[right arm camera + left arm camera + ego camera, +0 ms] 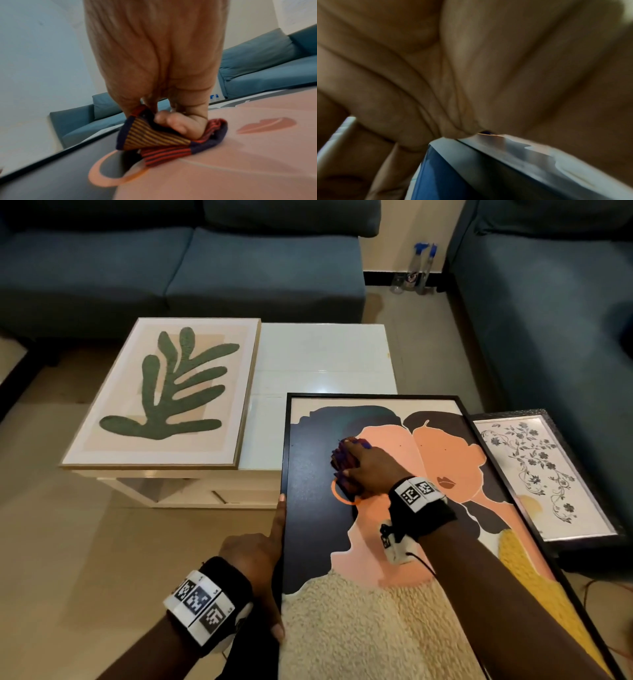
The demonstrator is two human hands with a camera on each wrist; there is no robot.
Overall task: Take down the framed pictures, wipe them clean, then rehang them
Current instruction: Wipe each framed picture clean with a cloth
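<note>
A large black-framed picture (pixel 376 611) of two faces lies tilted in front of me, its far end by the white table. My right hand (pixel 363 467) grips a bunched striped cloth (pixel 342 460) and presses it on the glass over the dark and peach area. The right wrist view shows the fingers (pixel 164 121) curled into the cloth (pixel 154 140) on the picture (pixel 223 169). My left hand (pixel 270 563) holds the frame's left edge, index finger stretched along it, thumb on the front. In the left wrist view the palm (pixel 453 81) wraps the frame edge (pixel 488 162).
A light-framed green leaf picture (pixel 164 392) lies on the white table (pixel 325 357). A floral picture in a dark frame (pixel 541 474) lies at the right, partly under the big frame. Blue sofas (pixel 171 268) (pixel 548 320) stand behind and right. Spray bottles (pixel 421 268) stand between them.
</note>
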